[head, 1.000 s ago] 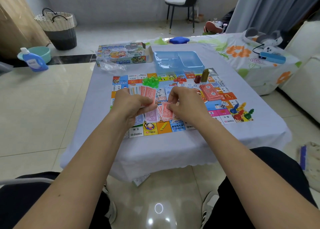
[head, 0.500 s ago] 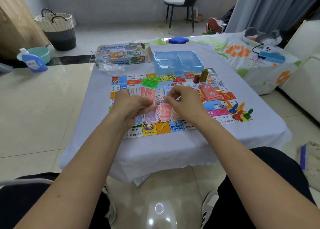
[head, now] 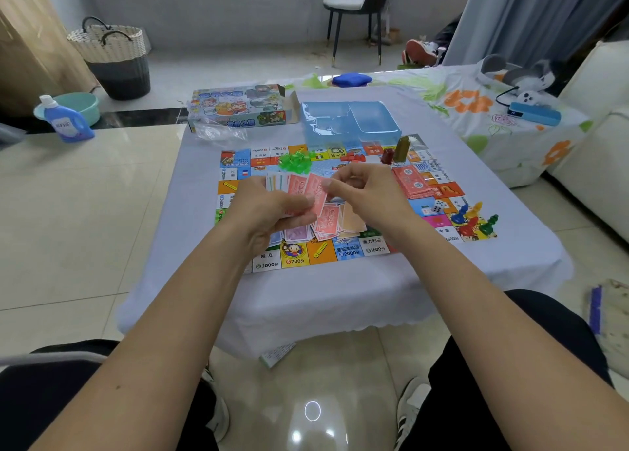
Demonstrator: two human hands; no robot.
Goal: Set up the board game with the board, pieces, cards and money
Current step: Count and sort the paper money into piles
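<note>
Soft, even daylight filled the room and shadows were faint. A round lamp glare shone on the glossy floor tiles (head: 312, 410). Wide-angle distortion bent the edges. The fingers (head: 343, 181) were slightly blurred, and fine print on the board (head: 374, 246) was soft.

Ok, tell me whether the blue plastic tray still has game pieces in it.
No, the blue plastic tray looks empty, both compartments bare.

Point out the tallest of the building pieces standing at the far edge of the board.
The olive-gold tower. It stands upright well above the dark red piece beside it and the low red houses and green houses to the left.
</note>
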